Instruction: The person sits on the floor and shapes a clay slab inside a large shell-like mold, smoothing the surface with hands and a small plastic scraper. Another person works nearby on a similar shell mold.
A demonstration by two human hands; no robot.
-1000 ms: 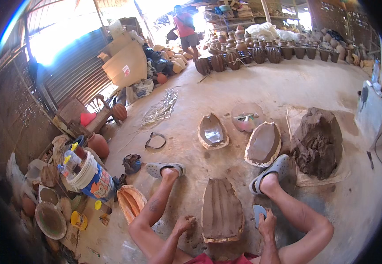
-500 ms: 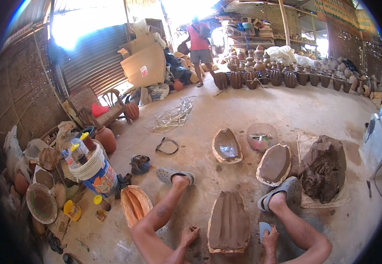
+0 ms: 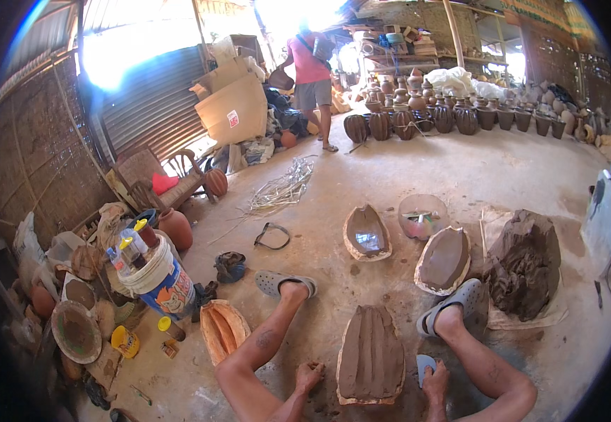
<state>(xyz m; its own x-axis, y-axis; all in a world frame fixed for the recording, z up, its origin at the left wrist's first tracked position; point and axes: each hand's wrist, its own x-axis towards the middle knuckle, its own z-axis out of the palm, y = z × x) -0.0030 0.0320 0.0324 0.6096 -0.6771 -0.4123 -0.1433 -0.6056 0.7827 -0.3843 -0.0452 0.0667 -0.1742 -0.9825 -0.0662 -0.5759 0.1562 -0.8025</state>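
Observation:
A mould (image 3: 370,355) lined with ridged brown clay lies between my legs. My left hand (image 3: 309,374) is low beside my left knee, left of that mould, fingers curled; whatever they hold is unclear. To the right of the mould, my right hand (image 3: 433,380) grips a flat blue-grey scraper (image 3: 425,364). Two smaller clay-lined moulds (image 3: 442,259) (image 3: 366,232) sit farther forward. A big lump of clay (image 3: 520,264) rests on a cloth by my right foot. An orange ribbed mould (image 3: 222,330) lies outside my left leg.
A person (image 3: 311,74) in pink stands at the back beside rows of pots (image 3: 443,119), a dark object in hand. A bucket with bottles (image 3: 157,285), jars and clutter line the left. A strap (image 3: 270,238), straw strands (image 3: 283,188) and a tool bowl (image 3: 422,214) lie ahead.
My view has tilted upward, so the floor things sit lower in the picture. The person at the back has stepped a little nearer. My hands stay beside the middle mould.

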